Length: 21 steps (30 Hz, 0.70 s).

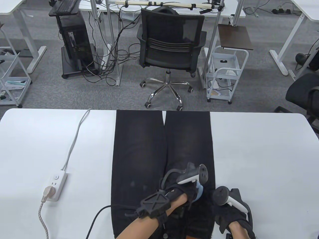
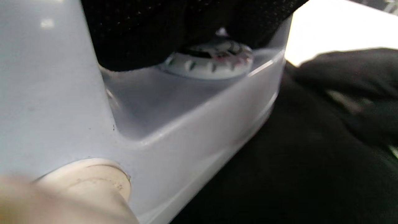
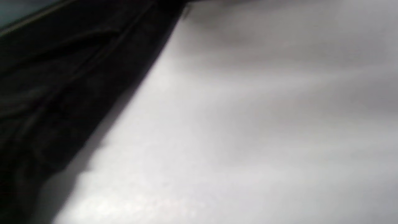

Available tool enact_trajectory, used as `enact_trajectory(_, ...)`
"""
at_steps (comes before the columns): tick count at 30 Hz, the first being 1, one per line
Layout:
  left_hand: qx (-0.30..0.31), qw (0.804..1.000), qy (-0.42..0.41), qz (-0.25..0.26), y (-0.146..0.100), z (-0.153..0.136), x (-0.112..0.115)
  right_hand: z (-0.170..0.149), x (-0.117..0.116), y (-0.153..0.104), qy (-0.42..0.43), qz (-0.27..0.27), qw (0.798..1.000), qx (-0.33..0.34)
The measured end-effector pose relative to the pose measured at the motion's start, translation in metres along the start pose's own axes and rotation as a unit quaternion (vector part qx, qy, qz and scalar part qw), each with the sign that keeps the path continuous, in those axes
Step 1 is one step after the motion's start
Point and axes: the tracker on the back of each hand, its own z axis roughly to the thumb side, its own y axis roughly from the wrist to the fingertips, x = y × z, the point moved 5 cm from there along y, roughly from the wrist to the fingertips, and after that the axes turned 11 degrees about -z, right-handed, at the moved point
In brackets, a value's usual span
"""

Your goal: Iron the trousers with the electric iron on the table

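Note:
Black trousers (image 1: 139,159) lie flat on the white table (image 1: 261,159), legs pointing away from me. My left hand (image 1: 185,191) grips the handle of a pale blue electric iron (image 1: 199,191) that sits on the right trouser leg near the waist. The left wrist view shows the iron's body (image 2: 174,124) and its dial (image 2: 211,60) close up, resting on the black cloth (image 2: 295,168). My right hand (image 1: 228,211) rests at the trousers' right edge by the waist; its fingers are hidden. The right wrist view shows only trouser edge (image 3: 56,93) and table (image 3: 248,124).
A white power strip (image 1: 56,184) with a plug in it lies on the table's left side, its white cable (image 1: 74,139) running to the far edge. A black cord (image 1: 96,219) trails from the iron off the near edge. An office chair (image 1: 172,47) stands beyond the table.

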Motion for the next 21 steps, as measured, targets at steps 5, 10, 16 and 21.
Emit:
enact_trajectory(5, 0.027, 0.999, 0.024, 0.037, -0.034, 0.010, 0.023, -0.001, 0.001, 0.000, 0.001, -0.001, 1.000, 0.000)
enact_trajectory(10, 0.014, 0.998, 0.045, 0.047, -0.034, 0.010, 0.021, -0.001, 0.001, -0.001, -0.002, -0.002, 1.000, -0.001)
enact_trajectory(16, -0.009, 0.999, 0.006, 0.041, 0.004, -0.001, -0.009, -0.001, 0.000, -0.001, -0.003, -0.003, 1.000, -0.007)
enact_trajectory(21, -0.042, 0.995, 0.041, 0.079, 0.030, 0.001, -0.036, 0.000, 0.001, -0.001, -0.006, 0.000, 1.000, -0.008)
